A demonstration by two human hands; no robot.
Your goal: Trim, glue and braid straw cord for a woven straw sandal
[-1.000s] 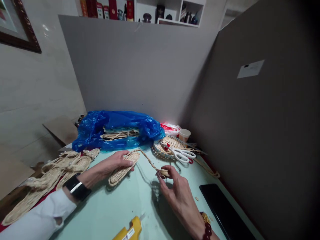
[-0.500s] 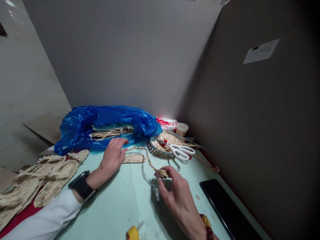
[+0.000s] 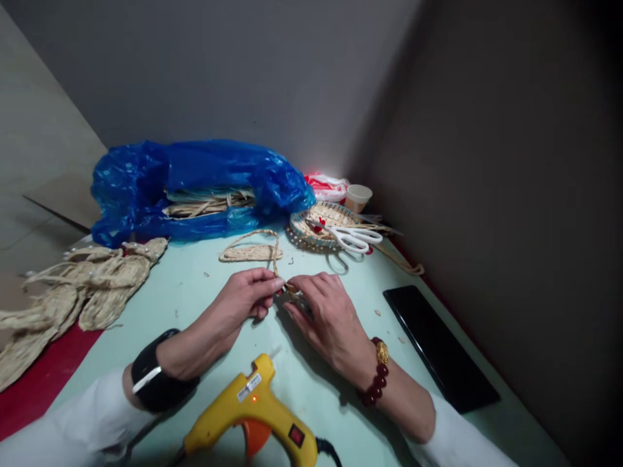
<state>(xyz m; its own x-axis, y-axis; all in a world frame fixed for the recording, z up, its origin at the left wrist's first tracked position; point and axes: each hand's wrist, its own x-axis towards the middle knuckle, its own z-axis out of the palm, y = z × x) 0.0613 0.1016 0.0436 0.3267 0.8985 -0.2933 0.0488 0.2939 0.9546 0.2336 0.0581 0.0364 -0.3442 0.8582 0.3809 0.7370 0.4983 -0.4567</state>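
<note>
Both hands meet over the middle of the table. My left hand (image 3: 243,297) pinches a twisted straw cord (image 3: 276,250) between thumb and fingertips. Right beside it, my right hand (image 3: 331,318) is closed on the near end of the same cord; its fingers partly hide that end. From the hands the cord runs up and bends left in a loop to a small flat woven straw piece (image 3: 250,253) lying behind them. Nearer to me, a yellow hot glue gun (image 3: 263,395) lies on its side with a small orange light lit and its nozzle pointing toward the hands.
A blue plastic bag (image 3: 209,162) with straw bundles stands at the back. White-handled scissors (image 3: 355,239) rest on a woven basket (image 3: 304,233) near a paper cup (image 3: 359,198). Woven straw sandals (image 3: 114,285) lie left, a black phone-like slab (image 3: 438,347) right. A dark wall rises on the right.
My left hand has come back toward me and now grips the cord beside my right hand. The view has tipped down, bringing the whole glue gun into sight.
</note>
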